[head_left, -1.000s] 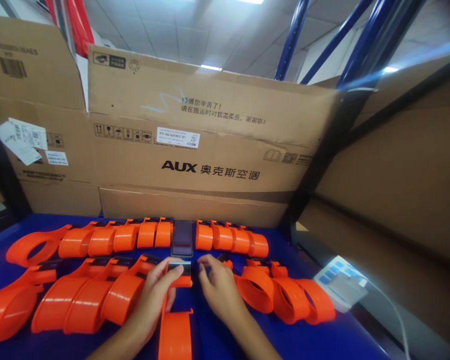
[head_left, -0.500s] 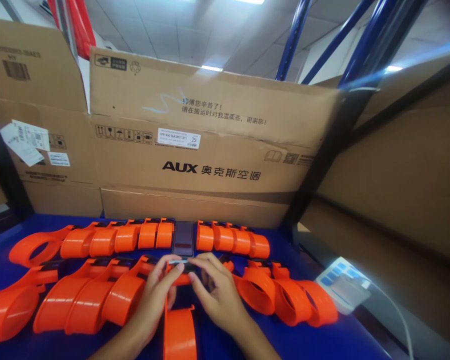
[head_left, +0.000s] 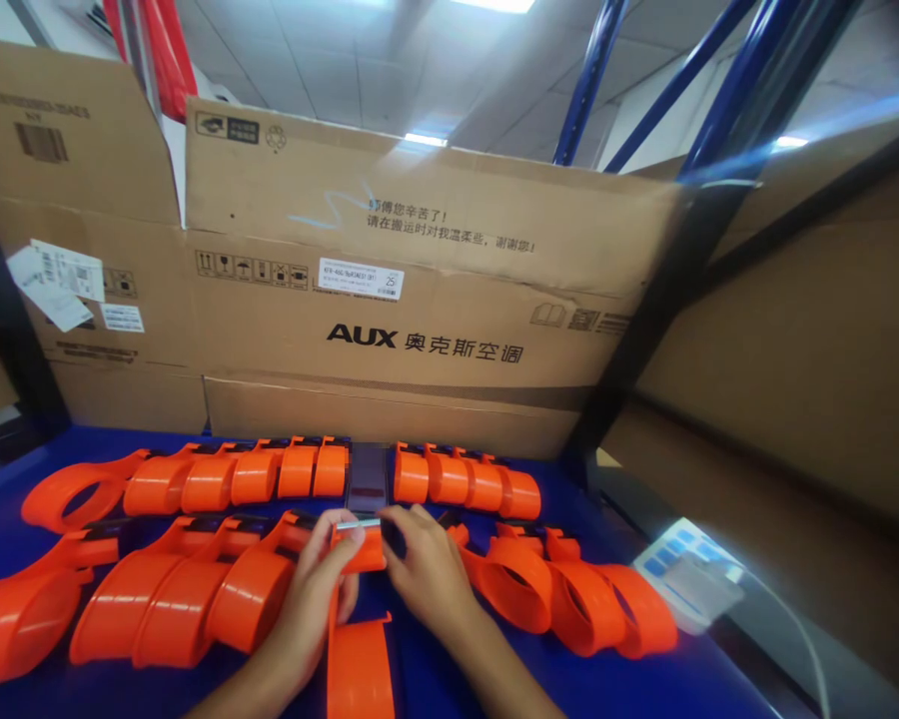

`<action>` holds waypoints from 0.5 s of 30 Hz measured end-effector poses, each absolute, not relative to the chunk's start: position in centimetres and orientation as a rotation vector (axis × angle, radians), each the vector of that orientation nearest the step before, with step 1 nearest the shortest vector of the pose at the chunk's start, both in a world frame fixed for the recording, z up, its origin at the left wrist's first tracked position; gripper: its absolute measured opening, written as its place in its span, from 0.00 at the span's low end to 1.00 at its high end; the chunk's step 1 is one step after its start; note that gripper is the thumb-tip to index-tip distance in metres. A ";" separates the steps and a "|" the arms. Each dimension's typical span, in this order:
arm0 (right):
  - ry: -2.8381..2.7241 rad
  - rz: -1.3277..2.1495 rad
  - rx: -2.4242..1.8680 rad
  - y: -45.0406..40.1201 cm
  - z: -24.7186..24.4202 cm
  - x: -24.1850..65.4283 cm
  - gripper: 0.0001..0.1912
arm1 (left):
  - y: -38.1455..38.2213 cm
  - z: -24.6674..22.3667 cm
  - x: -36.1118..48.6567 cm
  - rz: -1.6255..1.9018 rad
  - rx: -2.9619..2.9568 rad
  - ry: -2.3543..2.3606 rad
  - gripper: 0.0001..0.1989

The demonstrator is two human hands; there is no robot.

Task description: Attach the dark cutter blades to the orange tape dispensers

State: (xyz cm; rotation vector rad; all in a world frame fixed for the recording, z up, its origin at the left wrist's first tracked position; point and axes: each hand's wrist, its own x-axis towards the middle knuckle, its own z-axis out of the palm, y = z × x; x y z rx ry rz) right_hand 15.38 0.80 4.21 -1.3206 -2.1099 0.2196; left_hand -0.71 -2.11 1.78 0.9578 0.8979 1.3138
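Observation:
My left hand (head_left: 322, 559) is closed round an orange plastic part (head_left: 363, 551) with a wide ring (head_left: 360, 671) hanging below it. A thin silvery threaded rod (head_left: 358, 523), perhaps a screw, lies across the top of this part under my left thumb. At the rod's right end, my right hand (head_left: 427, 559) has its fingers bent together in a pinch. Whether they grip the rod's end or some small dark piece is hidden. Behind my hands stands a dark flat slab like a phone (head_left: 368, 477).
Rows of orange ring parts with dark ends lie left (head_left: 180, 609) and right (head_left: 520, 579) of my hands on the blue surface (head_left: 486, 689). A printed cardboard sheet (head_left: 435, 389) stands behind. At right are a white device with a cord (head_left: 689, 574) and a dark post (head_left: 629, 350).
My right hand has turned and its fingers have drawn closer together. More of the rod and the orange part now shows; the dark piece seen between my hands is no longer visible.

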 end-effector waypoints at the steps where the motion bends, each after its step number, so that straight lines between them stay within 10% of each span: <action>1: -2.141 0.210 -1.363 1.0 4.3 15.1 0.10 | -2.0 1.6 -0.7 1.304 0.974 0.905 0.16; 15: -2.129 0.097 -1.490 2.1 3.0 14.7 0.08 | -1.2 0.4 -0.8 1.277 0.970 0.947 0.24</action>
